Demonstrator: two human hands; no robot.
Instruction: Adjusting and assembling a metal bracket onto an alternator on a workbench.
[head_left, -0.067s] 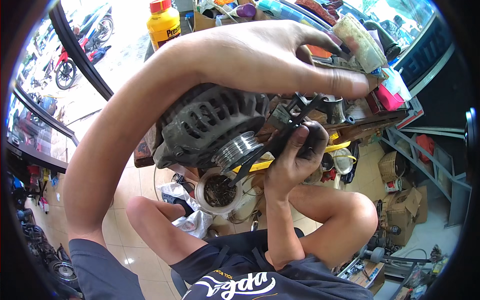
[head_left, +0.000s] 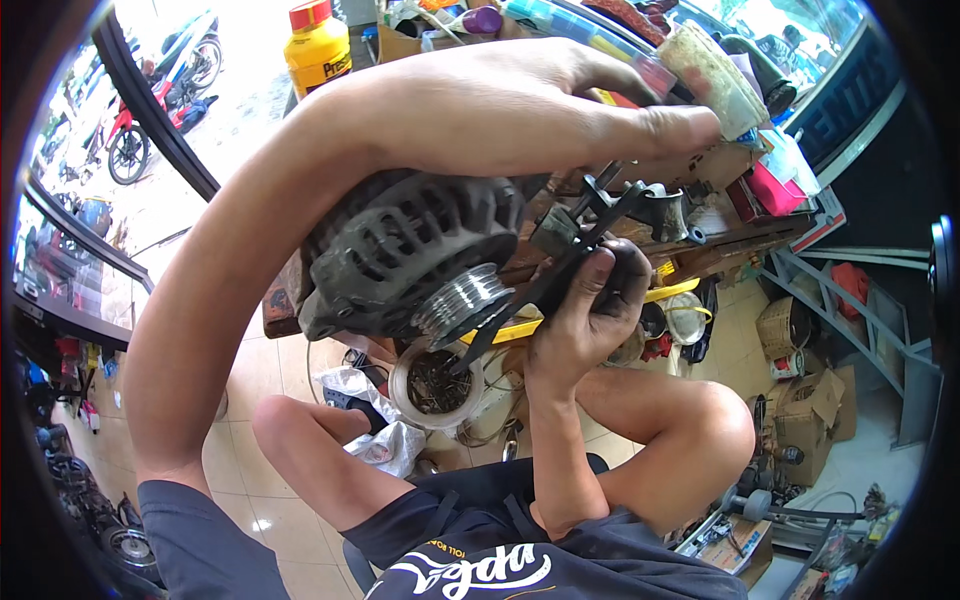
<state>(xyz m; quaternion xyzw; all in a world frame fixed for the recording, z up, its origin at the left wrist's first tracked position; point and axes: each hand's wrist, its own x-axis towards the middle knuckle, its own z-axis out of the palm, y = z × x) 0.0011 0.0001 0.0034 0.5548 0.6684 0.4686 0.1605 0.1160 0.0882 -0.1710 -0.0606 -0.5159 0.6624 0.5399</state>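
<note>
A grey, slotted alternator (head_left: pixel 410 240) rests at the edge of the cluttered wooden bench, with its shiny ribbed pulley (head_left: pixel 462 305) towards me. My left hand (head_left: pixel 510 110) reaches over the top of it, fingers and thumb stretched out and apart. Its fingertips come near a dirty pale tub (head_left: pixel 712 85). Below and to the right, my right hand (head_left: pixel 590 315) is closed around a long thin black part (head_left: pixel 545 290), whose lower end slants down past the pulley. Just beyond that hand, a metal fitting (head_left: pixel 660 212) lies on the bench.
Under the pulley stands a white bucket (head_left: pixel 437 385) with dark bits inside, beside a yellow bar (head_left: pixel 515 330). A yellow bottle (head_left: pixel 318 50) is at the back left. Grey metal racking (head_left: pixel 840 310) and an opened cardboard box (head_left: pixel 810 420) stand at the right.
My left hand has shifted slightly left, its thumb a little higher. The alternator appears slightly further left in view. My right hand keeps its grip on the black part.
</note>
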